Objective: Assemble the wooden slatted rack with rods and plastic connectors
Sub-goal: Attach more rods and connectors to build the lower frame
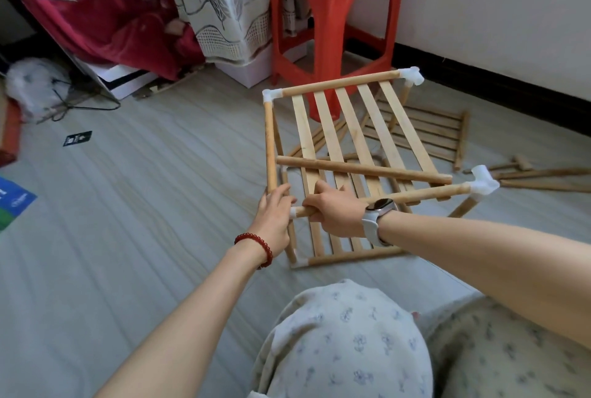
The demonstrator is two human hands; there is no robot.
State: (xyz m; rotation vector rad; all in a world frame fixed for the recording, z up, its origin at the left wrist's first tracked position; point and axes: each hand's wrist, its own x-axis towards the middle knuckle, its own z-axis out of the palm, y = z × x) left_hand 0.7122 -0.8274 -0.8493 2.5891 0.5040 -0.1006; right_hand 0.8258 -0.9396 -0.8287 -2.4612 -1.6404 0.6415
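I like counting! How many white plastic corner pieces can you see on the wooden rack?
5, and more may be hidden: back left corner, back right corner, front right corner, a small one by the left hand, and a bottom one on the floor.

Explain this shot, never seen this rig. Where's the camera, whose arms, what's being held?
There is no robot here. A person wears one wide-angle camera on the head, so you look down along their own arms to the floor. The left hand, with a red bead bracelet, and the right hand, with a watch, work on a half-built wooden rack. The right hand grips a rod that ends in a white connector. The left hand is at the rod's near end, where a side rod comes down; whether it grips is hard to tell. A slatted panel already sits in the top frame. On the floor behind lie another slatted panel and loose rods. A red stool stands behind the rack.
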